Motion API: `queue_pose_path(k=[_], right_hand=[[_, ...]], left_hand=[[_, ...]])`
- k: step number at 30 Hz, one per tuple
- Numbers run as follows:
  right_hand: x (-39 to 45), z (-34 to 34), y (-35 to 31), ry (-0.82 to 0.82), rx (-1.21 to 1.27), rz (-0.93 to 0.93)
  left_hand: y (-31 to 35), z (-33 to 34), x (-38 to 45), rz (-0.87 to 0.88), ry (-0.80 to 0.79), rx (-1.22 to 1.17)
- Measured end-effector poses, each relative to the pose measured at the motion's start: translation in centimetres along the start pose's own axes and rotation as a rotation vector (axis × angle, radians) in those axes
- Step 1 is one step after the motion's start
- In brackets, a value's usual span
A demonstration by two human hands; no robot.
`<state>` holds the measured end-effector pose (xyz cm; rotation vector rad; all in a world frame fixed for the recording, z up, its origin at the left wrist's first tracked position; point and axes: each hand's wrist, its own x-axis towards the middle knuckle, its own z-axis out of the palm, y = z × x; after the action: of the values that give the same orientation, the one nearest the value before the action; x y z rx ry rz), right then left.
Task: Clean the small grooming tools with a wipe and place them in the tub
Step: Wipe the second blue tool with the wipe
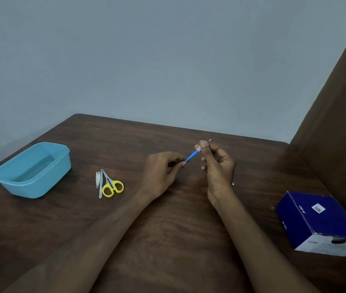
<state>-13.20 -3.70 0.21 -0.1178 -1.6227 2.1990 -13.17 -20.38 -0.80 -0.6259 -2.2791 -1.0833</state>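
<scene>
Both hands hold one small tool with a blue handle and a thin metal tip, above the middle of the wooden table. My left hand pinches the handle's lower end. My right hand pinches the upper end near the tip, with a small pale bit at its fingertips; a wipe cannot be made out clearly. A light blue plastic tub stands at the left with nothing visible inside. Between tub and hands lie yellow-handled scissors, a nail clipper and a metal nail file.
A dark blue and white cardboard box lies on its side at the right near the table's edge. A brown panel rises along the right side. A grey-blue wall stands behind the table.
</scene>
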Motion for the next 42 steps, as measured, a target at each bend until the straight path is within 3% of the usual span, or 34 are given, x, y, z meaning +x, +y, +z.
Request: queue_pose_path(k=[5,11,14,20,26,31,37,42], right_hand=[[-0.5,0.1,0.2,-0.077,-0.076,0.021],[0.2,-0.1,0.0,0.047,0.016,-0.041],[0.2,-0.2,0.2,0.026,-0.015,0.001],[0.1,-0.4,0.6,-0.003,-0.058,0.022],[0.4,-0.4,0.2,0.074,0.035,-0.027],[-0.1,-0.3,0.5,-0.047,-0.090,0.002],[-0.1,-0.2,-0.1,0.035,-0.007,-0.061],[-0.7,0.1,0.8,-0.119,-0.147,-0.013]], left_hand=[[-0.1,-0.4,-0.1,-0.146,0.027,-0.109],[0.2,-0.4,0.1,-0.175,0.026,-0.150],[-0.2,-0.3,0.0,-0.192,0.045,-0.156],[-0.6,0.1,-0.1,-0.106,0.019,-0.084],[-0.6,0.2,0.1,-0.003,-0.032,-0.012],[-0.9,0.2,0.0,-0.009,-0.005,0.020],[-0.2,-0.1,0.0,-0.077,0.038,-0.072],[-0.2,-0.3,-0.1,-0.129,0.046,-0.133]])
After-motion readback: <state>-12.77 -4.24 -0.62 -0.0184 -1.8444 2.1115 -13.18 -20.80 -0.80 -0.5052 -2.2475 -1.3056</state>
